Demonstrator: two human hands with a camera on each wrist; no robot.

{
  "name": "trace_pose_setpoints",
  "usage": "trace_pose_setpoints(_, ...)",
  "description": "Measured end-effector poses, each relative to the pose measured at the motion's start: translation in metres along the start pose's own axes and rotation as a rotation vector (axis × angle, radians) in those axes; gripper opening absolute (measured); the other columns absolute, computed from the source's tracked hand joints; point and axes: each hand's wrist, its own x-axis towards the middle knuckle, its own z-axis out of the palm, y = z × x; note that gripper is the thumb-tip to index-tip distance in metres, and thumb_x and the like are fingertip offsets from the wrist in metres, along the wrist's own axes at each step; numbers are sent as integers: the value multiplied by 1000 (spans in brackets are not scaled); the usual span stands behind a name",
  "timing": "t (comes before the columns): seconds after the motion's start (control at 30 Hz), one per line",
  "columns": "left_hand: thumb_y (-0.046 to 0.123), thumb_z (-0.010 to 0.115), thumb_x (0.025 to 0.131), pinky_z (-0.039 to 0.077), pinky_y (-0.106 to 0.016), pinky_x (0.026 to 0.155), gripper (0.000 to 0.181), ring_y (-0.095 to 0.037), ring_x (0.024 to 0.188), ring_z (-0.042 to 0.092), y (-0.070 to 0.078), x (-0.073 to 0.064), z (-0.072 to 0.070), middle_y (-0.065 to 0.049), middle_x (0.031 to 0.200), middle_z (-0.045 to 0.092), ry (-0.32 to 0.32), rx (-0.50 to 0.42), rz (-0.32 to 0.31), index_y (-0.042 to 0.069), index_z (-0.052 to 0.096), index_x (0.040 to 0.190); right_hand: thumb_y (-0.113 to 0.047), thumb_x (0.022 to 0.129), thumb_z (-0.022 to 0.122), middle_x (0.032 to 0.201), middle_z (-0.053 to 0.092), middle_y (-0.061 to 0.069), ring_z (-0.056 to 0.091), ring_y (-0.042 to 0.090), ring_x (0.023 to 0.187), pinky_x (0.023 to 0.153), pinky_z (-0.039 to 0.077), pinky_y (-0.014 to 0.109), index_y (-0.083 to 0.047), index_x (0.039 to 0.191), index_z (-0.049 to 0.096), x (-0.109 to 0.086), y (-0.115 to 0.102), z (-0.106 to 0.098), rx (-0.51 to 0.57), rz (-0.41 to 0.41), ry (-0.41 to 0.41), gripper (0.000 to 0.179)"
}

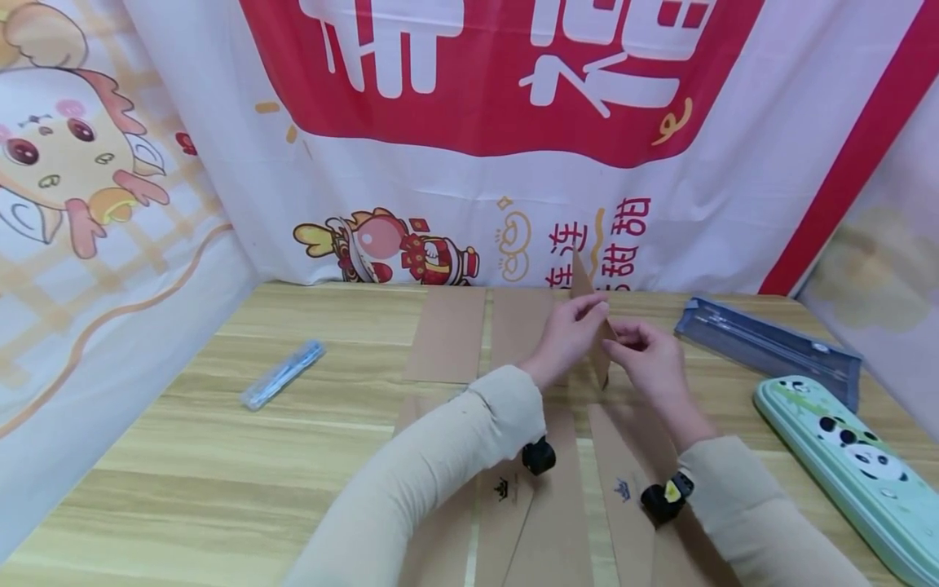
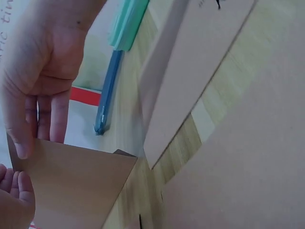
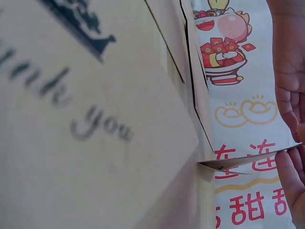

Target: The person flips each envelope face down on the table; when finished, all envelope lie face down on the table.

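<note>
A slim clear packet (image 1: 284, 375) lies at the left of the table (image 1: 176, 456). Next come two brown cards (image 1: 445, 336) flat at the back, with more crown-printed cards (image 1: 561, 530) nearer the person. The left hand (image 1: 566, 333) pinches a raised brown card (image 1: 601, 359), thumb against fingers; it stands on edge above the table, past the flat pair. The right hand (image 1: 649, 355), fingers bent, pinches its other side. Rightward sit a blue case (image 1: 766, 346) and a green panda case (image 1: 844, 465).
</note>
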Motion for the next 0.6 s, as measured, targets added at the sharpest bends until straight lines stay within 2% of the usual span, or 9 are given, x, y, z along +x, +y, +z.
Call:
trace_pose_setpoints(0.17, 20, 53, 93, 47, -22, 85, 29, -13, 102, 58, -5, 2, -4, -4, 119, 63, 36, -60, -12, 11, 62, 120, -18, 82, 69, 82, 65, 2, 53, -1, 67, 55, 45, 15, -2, 102, 66, -2, -1, 1, -28, 28, 90, 26)
trace_pose_setpoints(0.37, 8, 53, 90, 51, -21, 80, 30, -16, 98, 59, -18, 2, -10, -14, 117, 61, 74, -110, -18, 2, 60, 119, -19, 82, 69, 75, 62, -1, 52, -3, 60, 52, 45, 13, -3, 99, 67, -3, 0, -2, -47, 54, 227, 24)
trace_pose_setpoints(0.43, 4, 53, 89, 51, -19, 77, 30, -16, 96, 59, -24, 1, -11, -16, 116, 61, 78, -107, -23, -2, 59, 118, -18, 82, 69, 72, 60, -4, 54, -4, 58, 52, 47, 12, -1, 98, 66, -2, 2, -4, 26, 57, 265, 23)
trace_pose_setpoints(0.5, 1, 54, 88, 51, -18, 74, 29, -15, 91, 59, -32, 1, -13, -20, 112, 62, 82, -101, -30, -5, 59, 116, -14, 80, 70, 68, 59, -5, 56, -3, 57, 53, 50, 13, -1, 94, 66, 0, 4, -6, 173, 64, 299, 19)
trace_pose_setpoints(0.6, -1, 54, 87, 50, -17, 71, 29, -15, 87, 59, -41, -1, -14, -22, 108, 62, 78, -112, -62, -7, 59, 115, -6, 78, 70, 67, 55, -4, 60, 0, 57, 57, 54, 16, -4, 88, 64, 2, 9, -8, 457, 96, 327, 12)
